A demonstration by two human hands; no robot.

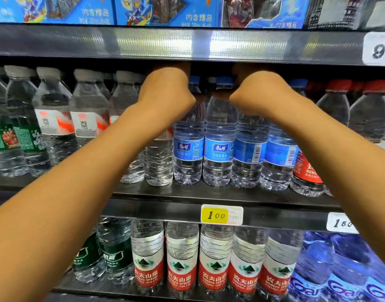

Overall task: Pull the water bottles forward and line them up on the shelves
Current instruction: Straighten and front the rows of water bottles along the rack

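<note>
Several blue-label water bottles [218, 149] with blue caps stand in a row at the front of the middle shelf [209, 194]. Both my arms reach in above them. My left hand [167, 88] is over the bottle tops just left of the blue-cap row, above a clear plain bottle [158, 162]. My right hand [252, 90] is over the blue bottles at the right of the row. The fingers of both hands are hidden behind the upper shelf's front strip [187, 42], so what they touch does not show.
White-cap bottles with white and orange labels [84, 123] and green-label bottles [6, 138] fill the shelf's left; red-cap bottles [335, 110] stand at the right. Below, red-and-white-label bottles [182, 258] stand in a row behind a yellow price tag [215, 214]. Blue cartons [165, 9] sit above.
</note>
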